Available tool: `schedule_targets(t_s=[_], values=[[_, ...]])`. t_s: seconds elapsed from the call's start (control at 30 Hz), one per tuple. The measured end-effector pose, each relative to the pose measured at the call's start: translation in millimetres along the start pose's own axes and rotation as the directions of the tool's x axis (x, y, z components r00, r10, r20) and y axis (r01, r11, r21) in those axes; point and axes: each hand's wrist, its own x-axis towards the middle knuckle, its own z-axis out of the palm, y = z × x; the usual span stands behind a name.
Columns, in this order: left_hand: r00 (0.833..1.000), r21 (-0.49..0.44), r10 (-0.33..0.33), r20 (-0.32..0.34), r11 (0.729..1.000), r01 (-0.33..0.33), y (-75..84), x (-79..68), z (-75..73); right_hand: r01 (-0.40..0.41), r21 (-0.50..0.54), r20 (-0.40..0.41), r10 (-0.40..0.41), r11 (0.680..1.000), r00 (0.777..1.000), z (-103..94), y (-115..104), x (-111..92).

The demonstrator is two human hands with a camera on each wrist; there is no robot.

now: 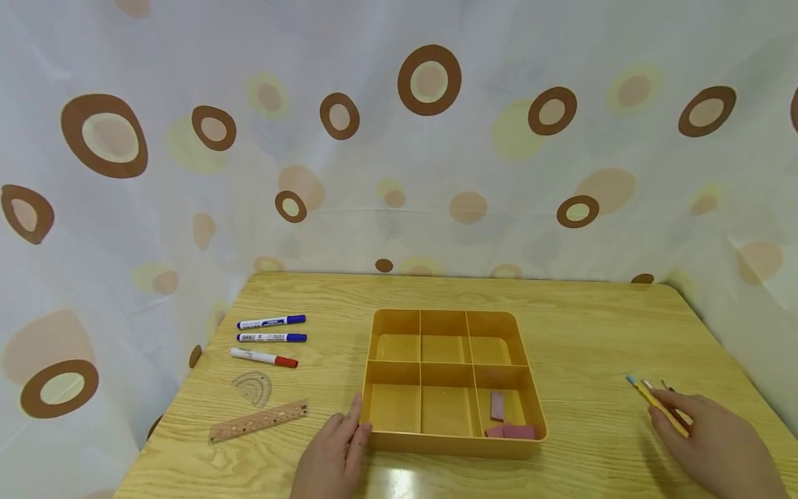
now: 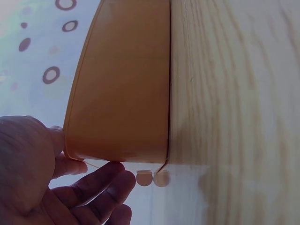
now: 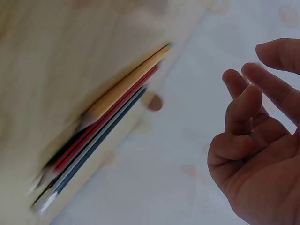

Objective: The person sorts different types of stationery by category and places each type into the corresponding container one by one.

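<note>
A yellow divided box (image 1: 449, 443) lies on the table. My left hand (image 1: 333, 447) holds its near left corner, thumb at the front and index finger along the side wall. In the left wrist view the fingers (image 2: 112, 187) meet the end of the orange wall (image 2: 122, 84). My right hand (image 1: 717, 436) is over a bundle of pencils (image 1: 654, 398) at the right. The right wrist view shows this hand (image 3: 262, 136) with loosely bent fingers, apart from the yellow, red-striped and dark pencils (image 3: 117, 103). Pink erasers (image 1: 519, 432) lie in the box's near right compartment.
Two blue-capped markers (image 1: 271, 337) and a red-capped marker (image 1: 263, 357) lie at the table's left. A clear protractor (image 1: 254, 388) and a ruler (image 1: 258, 421) are nearer me. A patterned curtain (image 1: 374, 159) rises behind the table's far edge.
</note>
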Motion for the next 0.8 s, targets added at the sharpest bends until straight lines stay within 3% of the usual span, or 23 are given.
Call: schedule_targets(t_s=[0.13, 0.17, 0.27, 0.43, 0.57, 0.67, 0.73, 0.8], values=[[1.0, -0.004, 0.002, 0.002, 1.0, -0.002, -0.8, -0.4, 0.2, -0.128, -0.038, 0.177, 0.133, 0.991, 0.975, 0.5, 32, 0], [1.0, -0.003, 0.001, 0.003, 1.0, -0.001, -0.9, -0.4, 0.2, -0.141, -0.039, 0.187, 0.146, 0.989, 0.971, 1.8, 39, -2], [1.0, 0.0, -0.007, 0.004, 1.0, 0.007, -0.9, -0.2, 0.1, -0.178, -0.028, 0.146, 0.18, 0.984, 0.973, 8.7, 57, -9], [1.0, -0.004, -0.019, 0.013, 1.0, 0.019, -0.3, 0.3, 0.4, -0.261, 0.086, -0.014, 0.263, 0.962, 0.965, 21.4, 81, -21], [1.0, -0.006, -0.003, 0.004, 1.0, 0.003, -1.4, 0.7, 0.8, -0.436, 0.173, 0.091, 0.426, 0.883, 0.9, 30.4, 99, -29], [1.0, -0.001, 0.02, -0.011, 1.0, -0.02, -2.6, 0.5, 0.9, -0.508, 0.177, 0.17, 0.482, 0.843, 0.859, 37.5, 113, -33], [0.999, 0.0, 0.028, -0.016, 1.0, -0.028, -3.1, 0.1, 1.0, -0.464, 0.175, 0.188, 0.433, 0.868, 0.881, 41.3, 123, -34], [0.999, 0.002, 0.033, -0.021, 0.999, -0.033, -3.2, 0.1, 1.0, -0.467, 0.149, 0.186, 0.439, 0.872, 0.879, 45.4, 128, -34]])
